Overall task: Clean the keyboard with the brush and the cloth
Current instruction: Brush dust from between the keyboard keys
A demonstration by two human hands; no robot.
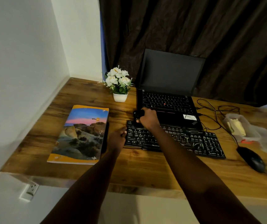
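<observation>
A black keyboard lies on the wooden desk, in front of an open laptop. Pale streaks mark its right half. My right hand is over the keyboard's far left corner, closed around a small black object that looks like the brush; its bristles are hidden. My left hand grips the keyboard's left edge, fingers curled on it. A yellowish cloth lies inside a clear plastic container at the right.
The black laptop stands open just behind the keyboard. A white flower pot sits to its left, and a colourful book lies at the left. A black mouse and its cables are at the right.
</observation>
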